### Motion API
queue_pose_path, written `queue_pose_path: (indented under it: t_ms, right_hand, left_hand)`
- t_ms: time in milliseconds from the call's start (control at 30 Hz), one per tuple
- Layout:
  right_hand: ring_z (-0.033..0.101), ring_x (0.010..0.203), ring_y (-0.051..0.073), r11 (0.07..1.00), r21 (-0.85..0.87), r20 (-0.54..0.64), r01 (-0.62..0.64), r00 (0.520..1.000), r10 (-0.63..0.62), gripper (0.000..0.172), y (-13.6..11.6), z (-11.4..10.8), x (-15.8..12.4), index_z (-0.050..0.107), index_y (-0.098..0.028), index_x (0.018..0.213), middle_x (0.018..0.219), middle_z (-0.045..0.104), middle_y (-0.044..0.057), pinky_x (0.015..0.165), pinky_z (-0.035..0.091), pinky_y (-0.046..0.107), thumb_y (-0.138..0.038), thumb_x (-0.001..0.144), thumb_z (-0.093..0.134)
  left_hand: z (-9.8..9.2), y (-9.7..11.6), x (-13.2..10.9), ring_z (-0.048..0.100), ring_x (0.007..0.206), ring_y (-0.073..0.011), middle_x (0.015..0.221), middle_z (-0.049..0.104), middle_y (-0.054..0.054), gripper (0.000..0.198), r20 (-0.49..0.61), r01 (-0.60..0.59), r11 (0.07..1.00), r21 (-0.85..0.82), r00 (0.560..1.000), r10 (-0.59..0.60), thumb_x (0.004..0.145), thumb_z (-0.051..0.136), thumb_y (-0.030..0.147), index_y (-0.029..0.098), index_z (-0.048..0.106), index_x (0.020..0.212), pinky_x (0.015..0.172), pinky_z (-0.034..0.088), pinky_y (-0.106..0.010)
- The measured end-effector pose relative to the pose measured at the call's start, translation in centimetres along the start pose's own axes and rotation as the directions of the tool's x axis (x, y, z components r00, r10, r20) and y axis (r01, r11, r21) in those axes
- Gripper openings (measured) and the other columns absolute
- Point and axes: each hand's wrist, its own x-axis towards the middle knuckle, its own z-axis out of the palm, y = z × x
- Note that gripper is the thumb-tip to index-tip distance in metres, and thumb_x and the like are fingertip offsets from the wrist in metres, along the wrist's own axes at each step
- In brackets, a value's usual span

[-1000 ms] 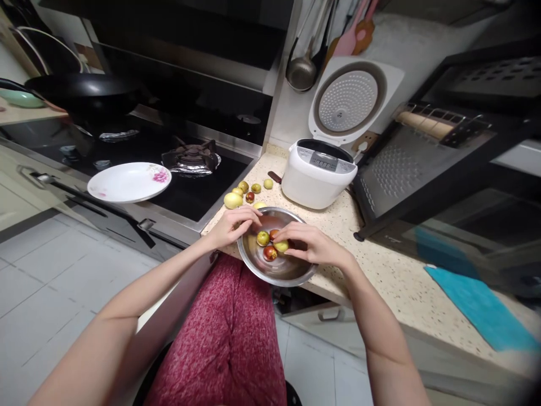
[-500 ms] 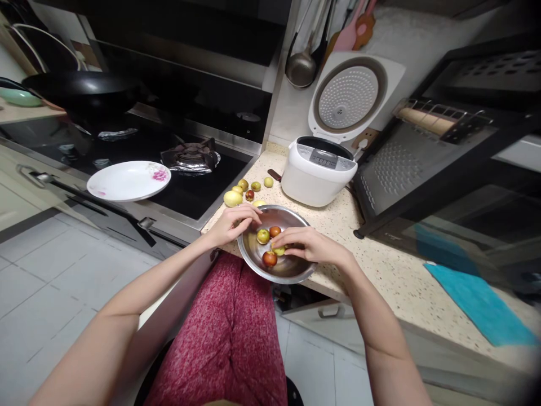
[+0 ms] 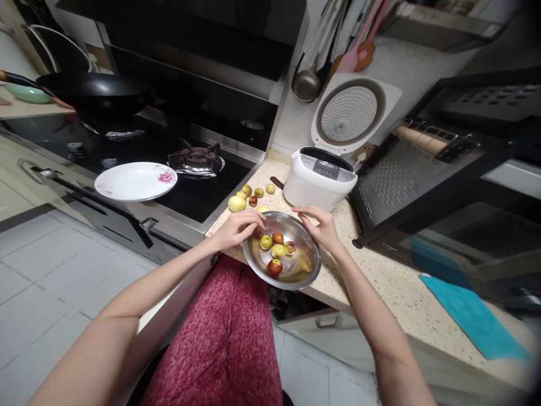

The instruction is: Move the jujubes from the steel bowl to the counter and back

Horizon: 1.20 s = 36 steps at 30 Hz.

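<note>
A shallow metal bowl (image 3: 296,276) sits at the counter's front edge, just above my knees. Inside it lie several jujubes (image 3: 278,251), some yellow-green and some red-brown. My left hand (image 3: 240,228) is at the bowl's left rim, fingers bent over it and thumb close by. Over the far right rim is my right hand (image 3: 320,225), its fingers stretched and apart with nothing in them. Behind the bowl, more small jujubes (image 3: 258,192) and a larger pale yellow fruit (image 3: 236,203) lie on the counter.
A white rice cooker (image 3: 316,183) stands behind the bowl with its lid up. At left, a flowered plate (image 3: 135,181) rests on the stove's front edge, and a black wok (image 3: 97,93) sits on a burner. A blue cloth (image 3: 469,316) lies at right, before a black oven (image 3: 422,208).
My right hand has let go of a jujube in the bowl and moved up and right to the far rim, opening. My left hand stays at the left rim. The view has shifted slightly.
</note>
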Motion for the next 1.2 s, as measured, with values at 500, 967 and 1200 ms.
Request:
queue_pose_path:
  t_ms: [500, 967, 1200]
  right_hand:
    - [0.062, 0.128, 0.032, 0.674, -0.636, 0.483, 0.375, 0.875, -0.032, 0.038, 8.5, 8.7, 10.7, 0.059, -0.006, 0.131, 0.133, 0.066, 0.025, 0.111, 0.051, 0.045, 0.0, 0.098, 0.042]
    - [0.061, 0.133, 0.032, 0.624, -0.644, 0.455, 0.442, 0.877, -0.152, 0.042, 9.4, 7.1, 9.0, 0.059, -0.007, 0.137, 0.142, 0.064, 0.024, 0.115, 0.051, 0.049, -0.003, 0.101, 0.039]
    - [0.069, 0.124, 0.029, 0.786, -0.502, 0.152, 0.36, 0.932, -0.33, 0.042, 6.5, 2.1, 3.4, 0.061, -0.017, 0.143, 0.137, 0.069, 0.019, 0.106, 0.06, 0.049, -0.014, 0.105, 0.044]
  left_hand:
    - [0.1, 0.1, 0.0, 0.07, 0.112, -0.0261, 0.095, 0.078, -0.011, 0.032, 0.0, 0.018, 1.0, -0.007, 1.0, -0.018, 0.106, 0.047, 0.026, 0.015, 0.075, 0.096, 0.1, 0.053, -0.04]
    - [0.4, 0.0, 0.1, 0.071, 0.11, -0.0247, 0.096, 0.078, -0.011, 0.03, -0.015, -0.018, 1.0, -0.007, 1.0, 0.018, 0.105, 0.047, 0.024, 0.015, 0.074, 0.096, 0.102, 0.054, -0.04]
    - [0.1, 0.1, 0.0, 0.071, 0.11, -0.0253, 0.096, 0.078, -0.011, 0.031, -0.01, -0.016, 1.0, 0.0, 1.0, 0.016, 0.106, 0.046, 0.025, 0.015, 0.074, 0.096, 0.1, 0.055, -0.04]
